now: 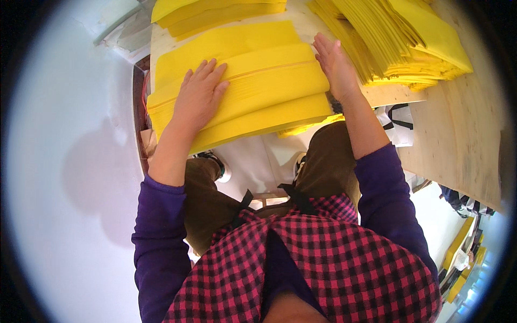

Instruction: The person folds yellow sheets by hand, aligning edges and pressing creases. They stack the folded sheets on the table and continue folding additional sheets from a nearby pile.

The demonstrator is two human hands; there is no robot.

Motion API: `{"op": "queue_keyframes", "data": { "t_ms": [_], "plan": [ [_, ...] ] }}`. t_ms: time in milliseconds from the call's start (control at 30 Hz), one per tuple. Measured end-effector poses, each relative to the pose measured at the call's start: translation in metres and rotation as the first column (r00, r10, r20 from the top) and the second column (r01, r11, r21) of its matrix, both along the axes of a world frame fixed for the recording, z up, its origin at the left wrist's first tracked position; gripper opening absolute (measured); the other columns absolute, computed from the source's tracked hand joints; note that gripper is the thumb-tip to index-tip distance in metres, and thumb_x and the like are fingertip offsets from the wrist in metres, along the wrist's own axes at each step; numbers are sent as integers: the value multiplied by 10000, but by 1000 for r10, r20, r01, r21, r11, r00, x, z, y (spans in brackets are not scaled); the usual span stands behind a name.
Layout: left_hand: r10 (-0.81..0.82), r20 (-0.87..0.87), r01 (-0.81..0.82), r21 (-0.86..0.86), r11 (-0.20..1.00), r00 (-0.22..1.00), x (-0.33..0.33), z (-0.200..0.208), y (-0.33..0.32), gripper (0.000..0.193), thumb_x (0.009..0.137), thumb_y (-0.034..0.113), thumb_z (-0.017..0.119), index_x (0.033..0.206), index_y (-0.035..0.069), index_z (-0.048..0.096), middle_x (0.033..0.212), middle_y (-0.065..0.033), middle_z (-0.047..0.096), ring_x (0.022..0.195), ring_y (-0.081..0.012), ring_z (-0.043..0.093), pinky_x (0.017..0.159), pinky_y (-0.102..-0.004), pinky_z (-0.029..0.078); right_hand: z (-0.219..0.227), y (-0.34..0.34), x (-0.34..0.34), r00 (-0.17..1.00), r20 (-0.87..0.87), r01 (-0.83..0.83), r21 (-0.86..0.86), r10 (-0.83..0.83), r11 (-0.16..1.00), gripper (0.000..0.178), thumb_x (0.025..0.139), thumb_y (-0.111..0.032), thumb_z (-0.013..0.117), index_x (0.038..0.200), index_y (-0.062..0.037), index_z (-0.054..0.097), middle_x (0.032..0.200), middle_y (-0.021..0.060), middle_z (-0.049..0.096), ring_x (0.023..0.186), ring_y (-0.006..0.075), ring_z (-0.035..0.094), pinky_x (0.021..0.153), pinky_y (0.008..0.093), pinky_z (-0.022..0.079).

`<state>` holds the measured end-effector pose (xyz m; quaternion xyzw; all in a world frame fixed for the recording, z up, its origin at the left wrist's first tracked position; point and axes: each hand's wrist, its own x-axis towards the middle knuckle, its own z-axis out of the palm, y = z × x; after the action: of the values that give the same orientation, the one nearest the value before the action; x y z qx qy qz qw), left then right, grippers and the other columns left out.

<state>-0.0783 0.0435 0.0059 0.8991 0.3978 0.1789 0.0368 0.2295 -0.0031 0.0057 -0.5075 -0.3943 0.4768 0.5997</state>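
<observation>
A wide pile of folded yellow sheets, felt-like fabric by the look of it, lies on the wooden table in front of me. My left hand rests palm down on the pile's left part, its fingers stretched out and a little spread. At the right end of the pile, my right hand is held on edge with straight fingers, the palm facing the sheets' side. Whether that palm touches the sheet edges, I cannot tell. Neither hand grasps anything. The pile's front edge hangs out toward my lap.
Another yellow pile lies at the far side. To the right, a taller fanned stack of yellow pieces sits on the wooden tabletop. A white bag with black straps is below the table. A pale wall stands at left.
</observation>
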Motion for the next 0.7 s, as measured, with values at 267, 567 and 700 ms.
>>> {"op": "queue_keyframes", "data": {
  "t_ms": [267, 567, 700],
  "plan": [
    [34, -72, -36, -25, 999, 997, 7, 3, -8, 475, 945, 365, 444, 1333, 91, 445, 1411, -169, 387, 1334, -323, 320, 1085, -486, 246, 12, -5, -20, 994, 35, -101, -60, 103, 993, 693, 978, -531, 224, 1456, -30, 195, 1521, 140, 174, 1409, 231, 155, 1131, 334, 139],
    [68, -57, -70, -32, 997, 996, 9, -5, -16, 490, 950, 370, 434, 1362, 106, 418, 1439, -170, 346, 1355, -332, 281, 1101, -488, 210, 23, -5, -15, 891, 454, -24, 8, 18, 1000, 709, 967, -527, 296, 1434, 3, 238, 1501, 180, 216, 1397, 265, 196, 1126, 327, 153],
    [66, -39, -67, -29, 997, 997, 9, -8, -16, 488, 954, 364, 430, 1372, 113, 408, 1448, -176, 330, 1362, -340, 264, 1105, -489, 199, 22, 11, -42, 792, 611, -176, 200, 17, 964, 718, 961, -505, 341, 1409, 50, 256, 1485, 223, 226, 1393, 303, 203, 1134, 341, 149]
  ]
}}
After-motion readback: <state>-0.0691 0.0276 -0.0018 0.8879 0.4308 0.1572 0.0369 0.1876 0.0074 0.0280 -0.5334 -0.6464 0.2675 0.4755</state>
